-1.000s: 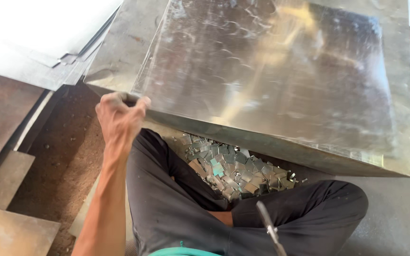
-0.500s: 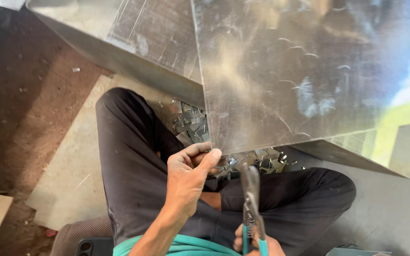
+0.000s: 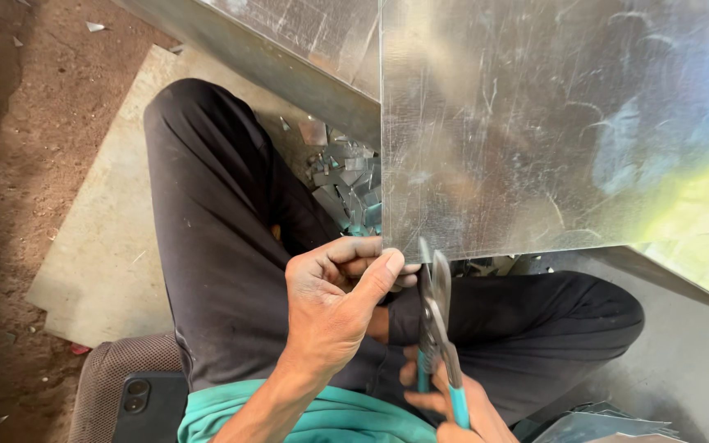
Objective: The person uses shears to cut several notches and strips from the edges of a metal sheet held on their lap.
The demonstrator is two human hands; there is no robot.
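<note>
Over my crossed legs, my left hand [image 3: 334,308] pinched the metal sheet's [image 3: 551,123] lower corner, while my right hand [image 3: 453,406] gripped the snips [image 3: 436,328] at its edge.

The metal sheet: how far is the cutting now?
Done: many small offcuts lie by the legs. In hand: left hand pinches the metal sheet at its lower corner; right hand sets the snips at that edge. Left: no cut shows yet.
</note>
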